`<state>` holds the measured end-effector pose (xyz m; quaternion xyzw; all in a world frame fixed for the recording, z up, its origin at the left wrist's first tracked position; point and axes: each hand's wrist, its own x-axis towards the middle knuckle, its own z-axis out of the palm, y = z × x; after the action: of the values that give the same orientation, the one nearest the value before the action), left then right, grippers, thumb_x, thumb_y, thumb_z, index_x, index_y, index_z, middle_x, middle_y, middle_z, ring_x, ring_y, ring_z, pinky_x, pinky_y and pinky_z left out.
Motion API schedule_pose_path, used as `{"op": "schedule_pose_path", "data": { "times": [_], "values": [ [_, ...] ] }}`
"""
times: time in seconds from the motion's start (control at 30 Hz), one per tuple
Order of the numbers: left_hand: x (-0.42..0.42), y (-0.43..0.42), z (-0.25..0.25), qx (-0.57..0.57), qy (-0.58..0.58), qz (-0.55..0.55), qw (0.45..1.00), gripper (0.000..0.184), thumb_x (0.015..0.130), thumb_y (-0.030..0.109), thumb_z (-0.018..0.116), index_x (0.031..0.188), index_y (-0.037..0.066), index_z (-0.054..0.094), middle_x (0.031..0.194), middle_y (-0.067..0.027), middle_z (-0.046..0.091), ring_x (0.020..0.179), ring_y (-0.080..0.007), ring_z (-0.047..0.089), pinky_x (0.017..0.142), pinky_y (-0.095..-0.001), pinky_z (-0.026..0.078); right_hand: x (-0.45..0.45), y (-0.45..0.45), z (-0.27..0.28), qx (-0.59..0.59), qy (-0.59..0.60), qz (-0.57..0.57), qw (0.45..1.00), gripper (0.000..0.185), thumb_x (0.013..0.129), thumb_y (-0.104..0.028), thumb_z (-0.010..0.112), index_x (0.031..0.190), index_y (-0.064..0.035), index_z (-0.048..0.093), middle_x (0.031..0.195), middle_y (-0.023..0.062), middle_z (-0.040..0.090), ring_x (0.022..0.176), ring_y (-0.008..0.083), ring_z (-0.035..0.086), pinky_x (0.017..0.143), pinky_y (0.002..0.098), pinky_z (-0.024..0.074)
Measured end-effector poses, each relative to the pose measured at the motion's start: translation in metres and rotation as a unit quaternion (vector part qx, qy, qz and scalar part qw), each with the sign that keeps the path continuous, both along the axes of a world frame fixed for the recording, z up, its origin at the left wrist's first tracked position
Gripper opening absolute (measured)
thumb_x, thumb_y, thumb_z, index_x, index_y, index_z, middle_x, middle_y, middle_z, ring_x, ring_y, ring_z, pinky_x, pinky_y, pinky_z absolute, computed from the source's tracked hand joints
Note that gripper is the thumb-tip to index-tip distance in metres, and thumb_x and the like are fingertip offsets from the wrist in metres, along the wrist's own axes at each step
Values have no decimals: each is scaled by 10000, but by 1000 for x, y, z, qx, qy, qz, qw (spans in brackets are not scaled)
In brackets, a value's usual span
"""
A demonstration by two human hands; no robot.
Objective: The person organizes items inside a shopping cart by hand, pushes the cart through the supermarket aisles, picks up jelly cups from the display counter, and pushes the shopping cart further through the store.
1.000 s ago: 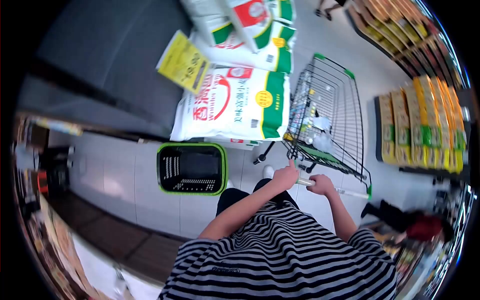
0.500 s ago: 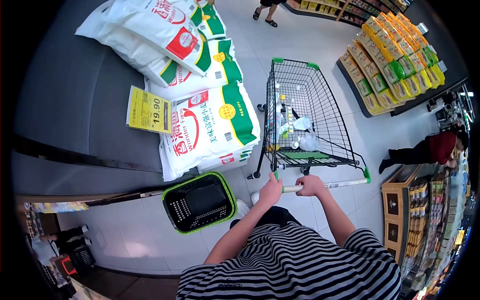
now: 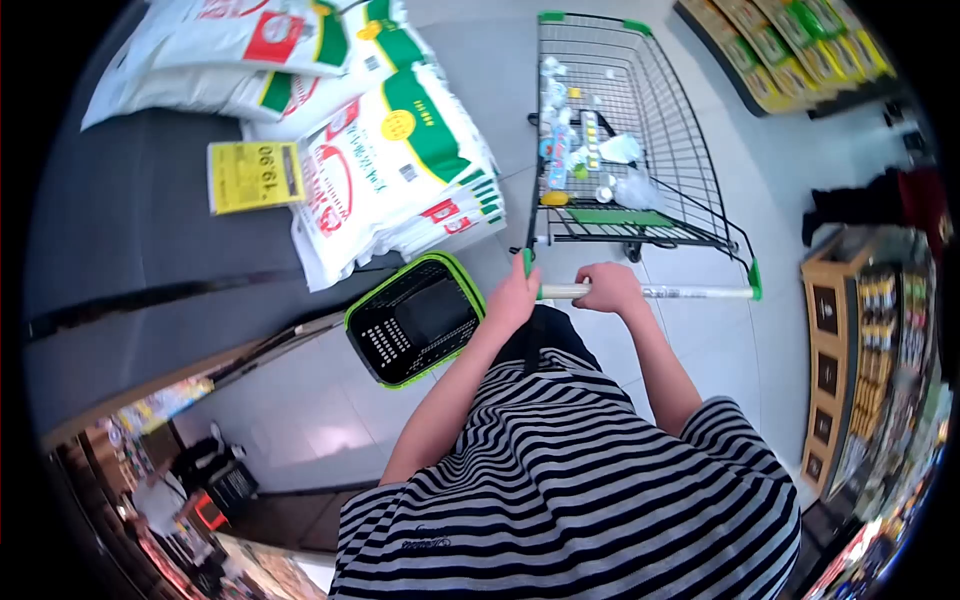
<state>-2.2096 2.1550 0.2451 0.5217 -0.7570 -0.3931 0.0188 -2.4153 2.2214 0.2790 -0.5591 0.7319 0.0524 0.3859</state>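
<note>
Both of my hands grip the handle of a black wire shopping cart [image 3: 690, 150] with green corners. My left hand [image 3: 512, 298] is closed around the left end of the handle, by its green corner piece. Nearer the middle of the bar [image 3: 700, 292], my right hand [image 3: 610, 288] is wrapped over it. In the cart lie several small items, among them a clear plastic bag [image 3: 636, 190] and a yellow item [image 3: 555, 198]. A black basket with a green rim [image 3: 352, 322] rests on the floor beside my left arm.
Large white flour bags [image 3: 375, 160] are stacked at the left, with a yellow price sign [image 3: 255, 177]. Yellow packets [image 3: 800, 50] fill a display at the upper right. A wooden shelf [image 3: 830, 360] stands right; a person [image 3: 870, 208] is beyond it. More people are at lower left.
The view has shifted, so the cart, flour bags and packet display sit higher in the frame. Both hands keep their hold on the handle.
</note>
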Motion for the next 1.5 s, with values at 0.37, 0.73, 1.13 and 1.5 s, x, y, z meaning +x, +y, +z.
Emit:
{"op": "schedule_pose_path", "data": {
  "times": [0.37, 0.73, 1.13, 1.5],
  "values": [
    [48, -1, -1, 122, 61, -104, 985, 525, 922, 474, 564, 1309, 121, 528, 874, -192, 696, 865, -407, 669, 763, -488, 515, 73, 56, -26, -129, 107, -126, 978, 242, 633, -190, 720, 875, -196, 729, 796, 48, 706, 801, 280, 685, 725, 422, 544],
    [107, 25, -24, -45, 94, -137, 985, 358, 955, 284, 497, 978, -68, 561, 982, -282, 638, 903, -466, 627, 801, -545, 502, 192, 79, -19, -92, 248, -181, 947, 146, 714, -176, 669, 852, -166, 715, 785, 77, 706, 791, 274, 695, 773, 424, 524],
    [171, 129, -14, -34, 99, -131, 986, 311, 976, 280, 516, 1055, -20, 494, 1037, -233, 617, 861, -429, 665, 731, -516, 551, 263, 177, -17, -57, 259, -188, 946, 168, 721, -146, 641, 867, -158, 724, 805, 103, 705, 796, 299, 700, 739, 435, 549],
    [244, 232, -36, 19, 183, -106, 977, 328, 934, 231, 539, 1167, 3, 507, 1093, -239, 588, 980, -453, 587, 839, -532, 481, 321, 293, -21, -104, 138, -114, 978, 167, 786, -262, 645, 879, -149, 726, 784, 139, 699, 776, 326, 691, 717, 463, 560]
  ]
}}
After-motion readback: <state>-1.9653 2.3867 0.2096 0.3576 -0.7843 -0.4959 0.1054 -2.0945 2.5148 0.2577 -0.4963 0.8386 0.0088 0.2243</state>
